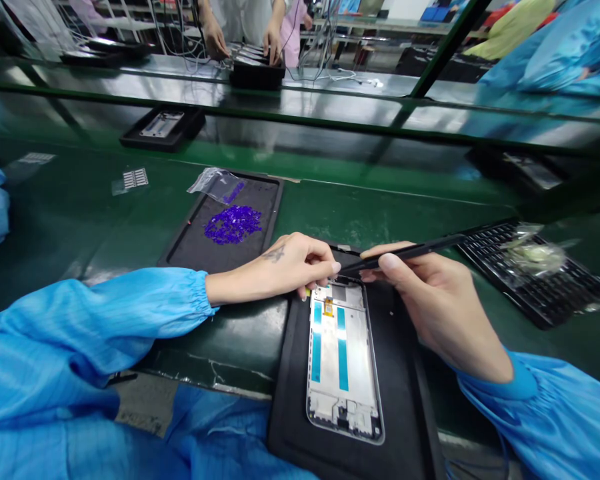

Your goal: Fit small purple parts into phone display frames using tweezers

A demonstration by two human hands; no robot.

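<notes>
A phone frame (359,353) with two blue-green strips and a small orange flex piece lies on a black tray (405,407) in front of me. Over its top edge my left hand (300,263) is closed in a pinch, and whatever is between the fingertips is too small to make out. A bit of yellow shows beneath those fingers. My right hand (440,300) grips black tweezers (423,249), their tips reaching left to the left fingertips.
Purple small parts (234,225) and a clear bag (215,184) lie on another black tray (187,248) at left. A black gridded tray (510,273) with plastic-wrapped items stands right. Beyond the shelf (330,137), a co-worker's hands (273,41) are over a black box (257,75).
</notes>
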